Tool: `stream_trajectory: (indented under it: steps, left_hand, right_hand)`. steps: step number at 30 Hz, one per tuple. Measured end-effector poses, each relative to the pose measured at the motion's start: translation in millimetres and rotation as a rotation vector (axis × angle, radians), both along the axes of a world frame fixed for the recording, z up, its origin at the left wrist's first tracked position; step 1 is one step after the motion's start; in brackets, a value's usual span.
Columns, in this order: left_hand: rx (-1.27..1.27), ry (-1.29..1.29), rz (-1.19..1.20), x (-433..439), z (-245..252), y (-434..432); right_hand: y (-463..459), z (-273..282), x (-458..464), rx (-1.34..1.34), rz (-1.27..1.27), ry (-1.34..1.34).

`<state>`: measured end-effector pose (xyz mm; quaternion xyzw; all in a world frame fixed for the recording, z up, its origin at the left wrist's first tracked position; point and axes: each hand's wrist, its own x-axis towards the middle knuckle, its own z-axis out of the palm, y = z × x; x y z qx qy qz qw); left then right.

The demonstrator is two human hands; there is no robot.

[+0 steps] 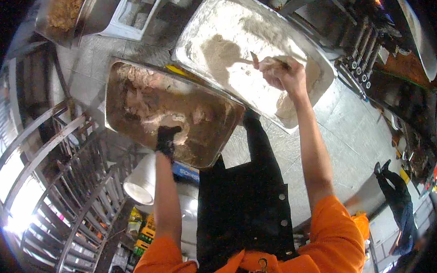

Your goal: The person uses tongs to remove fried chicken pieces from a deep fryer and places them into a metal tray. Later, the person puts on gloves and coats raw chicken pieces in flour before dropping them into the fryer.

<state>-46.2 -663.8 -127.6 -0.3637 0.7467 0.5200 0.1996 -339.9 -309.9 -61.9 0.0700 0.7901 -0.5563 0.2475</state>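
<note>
My left hand (167,138), in a black glove, is over the near edge of a metal tray (219,151) and touches a pale, floury piece (176,127) in it. More pieces that look like raw meat (140,94) lie in the tray's far left part. My bare right hand (283,73) is above a large tub (307,37) of white flour (250,36); its fingers hold a small floury piece (254,60), blurred, too unclear to name. A darker tan heap of powder (220,50) lies on the flour left of that hand.
A white bucket (140,184) stands below the metal tray, beside a blue box (185,171). Metal racks (83,142) line the left. At the upper left are a tray of brown food (63,13) and a white container (134,15). Another person (398,201) is at the far right.
</note>
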Motion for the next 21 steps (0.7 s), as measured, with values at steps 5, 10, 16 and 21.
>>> stream_trajectory:
  steps: [5,10,16,21]
  left_hand:
    - [0.146,0.384,0.164,-103,94,2]
    - [-0.12,0.424,-0.249,-202,67,10]
    - [0.187,0.37,-0.065,-236,54,18]
    - [0.242,0.136,-0.242,-274,24,35]
  right_hand:
    - [-42,-68,-10,0.01,0.646,0.892]
    - [-122,-106,-17,-0.122,0.728,1.122]
    - [-98,-94,-24,0.109,0.676,1.205]
    - [-12,-84,-16,0.306,0.505,1.129]
